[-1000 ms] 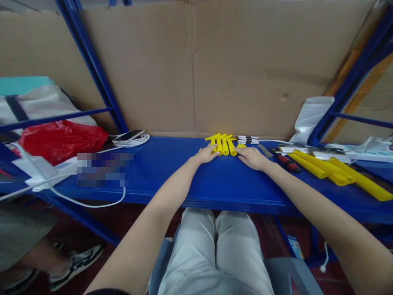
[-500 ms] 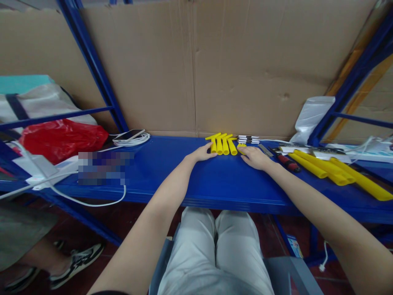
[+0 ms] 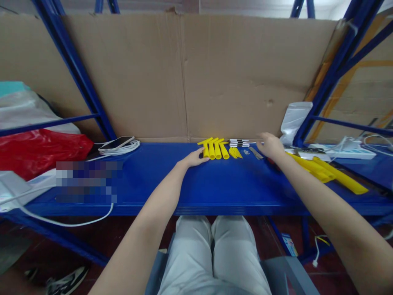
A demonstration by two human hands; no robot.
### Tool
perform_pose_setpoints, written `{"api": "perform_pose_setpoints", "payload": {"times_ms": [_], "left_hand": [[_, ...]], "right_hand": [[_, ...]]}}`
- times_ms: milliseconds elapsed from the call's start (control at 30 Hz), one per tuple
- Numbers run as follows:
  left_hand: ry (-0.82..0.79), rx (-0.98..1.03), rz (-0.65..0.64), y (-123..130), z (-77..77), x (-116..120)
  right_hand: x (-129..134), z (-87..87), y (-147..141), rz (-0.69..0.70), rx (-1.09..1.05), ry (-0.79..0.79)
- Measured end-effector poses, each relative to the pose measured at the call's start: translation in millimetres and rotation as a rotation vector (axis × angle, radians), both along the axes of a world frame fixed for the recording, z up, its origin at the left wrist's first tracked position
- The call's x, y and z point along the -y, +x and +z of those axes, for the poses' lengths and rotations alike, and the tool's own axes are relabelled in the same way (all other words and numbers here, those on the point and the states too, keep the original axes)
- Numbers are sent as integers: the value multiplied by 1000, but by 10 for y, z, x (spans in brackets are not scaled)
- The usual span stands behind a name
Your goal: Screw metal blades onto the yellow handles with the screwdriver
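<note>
My left hand [image 3: 196,157] rests on the blue table with fingers apart, touching the leftmost of several yellow T-shaped pieces [image 3: 217,151] standing in a row. Right of them lie small flat yellow pieces [image 3: 235,153], with black-and-white items [image 3: 239,143] stacked behind. Tiny silvery parts [image 3: 246,152] and a grey metal strip [image 3: 255,153] come after. My right hand [image 3: 270,145] is raised over the table right of the strip; its fingers are blurred, and whether it holds anything cannot be made out. A red tool is partly hidden beneath it.
Larger yellow tubes [image 3: 340,176] lie at the right, before a white plastic bag [image 3: 296,119]. On the left are a phone [image 3: 118,142] on a coiled white cable, a red bag [image 3: 46,149] and white cables. A cardboard wall [image 3: 138,82] stands behind the blue table [image 3: 147,180].
My right hand has left the small yellow pieces and moved right, above the area by the red tool. My left hand stays at the yellow row. The camera view has shifted.
</note>
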State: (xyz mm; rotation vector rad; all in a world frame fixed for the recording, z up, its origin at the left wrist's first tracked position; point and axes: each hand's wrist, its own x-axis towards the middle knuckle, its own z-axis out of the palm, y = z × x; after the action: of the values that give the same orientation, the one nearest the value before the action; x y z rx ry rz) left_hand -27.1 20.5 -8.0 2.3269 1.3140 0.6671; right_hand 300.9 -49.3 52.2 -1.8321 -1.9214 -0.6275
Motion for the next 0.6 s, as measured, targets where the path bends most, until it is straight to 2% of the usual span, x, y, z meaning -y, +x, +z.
{"api": "perform_pose_setpoints", "payload": {"times_ms": [67,133,200,267,400,500,600], "left_hand": [[14,3,3,1,2,-1],[29,12,7,5,10,10],[39,26,13,9,19,22],[52,37,17,9,25,28],[68,46,16,-2,25,26],[62,45,17,-9,29,35],[92,46,25,2,52,60]], "right_hand": [[67,199,250,-162,-70,-111],[138,341,515,-284,-56,-331],[210,405,755,-399,6,-522],[278,395,939,-400,69,-611],[359,229,1122,-348,76,-585],[361,82,1142,-318,102,-518],[368,10,1104,-333,89,-484]]}}
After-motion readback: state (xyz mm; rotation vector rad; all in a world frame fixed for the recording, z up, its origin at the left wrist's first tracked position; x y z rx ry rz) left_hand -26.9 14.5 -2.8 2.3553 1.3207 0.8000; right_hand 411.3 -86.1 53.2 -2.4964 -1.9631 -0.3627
